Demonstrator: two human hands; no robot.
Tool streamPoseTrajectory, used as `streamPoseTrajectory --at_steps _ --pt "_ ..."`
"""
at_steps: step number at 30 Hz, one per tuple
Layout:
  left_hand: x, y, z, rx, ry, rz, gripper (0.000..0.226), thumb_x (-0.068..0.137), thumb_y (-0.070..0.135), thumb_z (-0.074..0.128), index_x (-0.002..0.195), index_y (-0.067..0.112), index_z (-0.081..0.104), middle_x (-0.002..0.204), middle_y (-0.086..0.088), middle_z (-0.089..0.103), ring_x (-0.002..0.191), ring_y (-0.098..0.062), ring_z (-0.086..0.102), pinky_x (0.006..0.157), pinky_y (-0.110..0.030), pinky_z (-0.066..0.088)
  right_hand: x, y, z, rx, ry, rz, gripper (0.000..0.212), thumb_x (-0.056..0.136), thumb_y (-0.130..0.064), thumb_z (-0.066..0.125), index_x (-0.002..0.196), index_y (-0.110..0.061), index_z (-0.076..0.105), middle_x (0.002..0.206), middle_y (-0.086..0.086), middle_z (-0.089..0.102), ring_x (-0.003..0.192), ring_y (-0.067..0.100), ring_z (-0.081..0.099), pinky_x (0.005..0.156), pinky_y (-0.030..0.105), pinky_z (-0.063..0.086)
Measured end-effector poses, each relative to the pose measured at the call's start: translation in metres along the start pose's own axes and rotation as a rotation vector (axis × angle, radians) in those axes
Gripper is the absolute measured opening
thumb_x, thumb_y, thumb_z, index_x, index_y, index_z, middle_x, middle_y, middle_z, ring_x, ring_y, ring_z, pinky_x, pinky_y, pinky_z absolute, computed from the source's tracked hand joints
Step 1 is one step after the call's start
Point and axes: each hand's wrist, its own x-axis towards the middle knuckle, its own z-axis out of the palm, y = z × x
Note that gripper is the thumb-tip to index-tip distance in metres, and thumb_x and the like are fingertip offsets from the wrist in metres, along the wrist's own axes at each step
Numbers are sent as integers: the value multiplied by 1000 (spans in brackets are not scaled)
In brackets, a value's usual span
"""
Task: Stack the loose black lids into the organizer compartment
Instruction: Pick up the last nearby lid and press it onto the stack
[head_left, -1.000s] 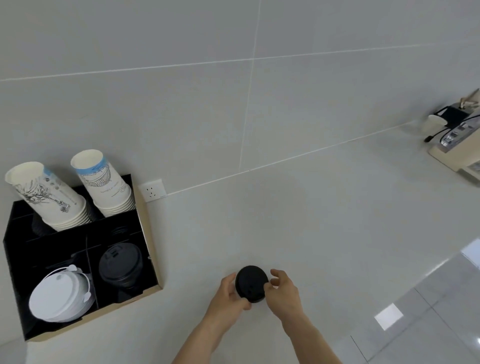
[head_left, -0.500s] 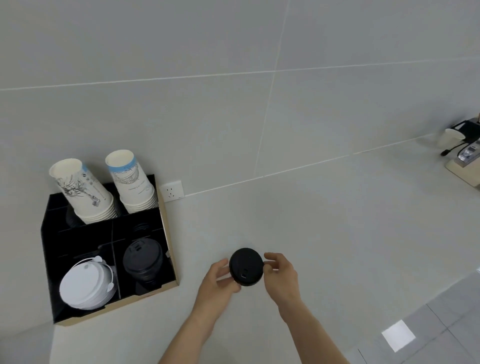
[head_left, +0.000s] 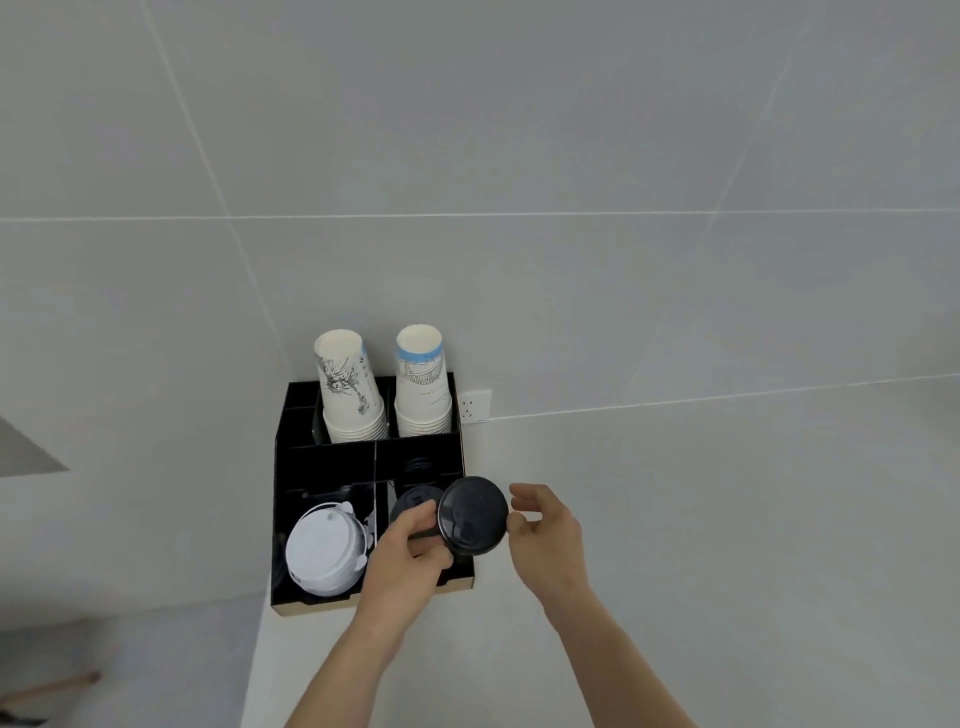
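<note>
A black lid (head_left: 472, 515) is held on edge, facing me, just over the right front corner of the black organizer (head_left: 291, 467). My left hand (head_left: 402, 564) grips the lid's left and lower rim. My right hand (head_left: 548, 540) touches its right rim with thumb and fingertips, the other fingers spread. Behind the held lid, a stack of black lids (head_left: 411, 506) sits in the organizer's front right compartment, partly hidden by my left hand.
White lids (head_left: 324, 553) fill the front left compartment. Two stacks of paper cups (head_left: 350, 395) (head_left: 422, 384) stand in the back compartments. A wall socket (head_left: 474, 406) is right of the organizer. White counter stretches to the right; its edge drops off at lower left.
Both hands have carried the lid left and toward the organizer; it now overlaps the black-lid compartment. The view has swung left, so the organizer sits near centre.
</note>
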Motion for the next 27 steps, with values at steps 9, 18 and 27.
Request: streamPoseTrajectory --at_steps 9,18,27 --pt "25 -5 -36 39 111 -18 51 81 1 53 120 32 65 112 15 68 99 -5 65 78 -22 48 13 -16 49 -122 -92 -56 34 88 -12 51 115 -26 68 109 -12 70 79 6 68 82 29 56" --pt "49 -26 -42 141 167 -29 44 82 7 62 122 27 64 108 11 68 94 -4 64 87 -29 48 23 -11 72 -289 -115 -122 36 89 -18 56 122 -26 65 116 -8 71 100 13 67 91 29 53" --pt "64 -40 -40 468 229 152 52 78 43 76 125 34 54 115 7 57 99 -10 61 85 -30 54 27 1 78 -450 -135 -217 43 85 -27 67 128 -27 61 119 -6 65 101 15 65 89 29 53"
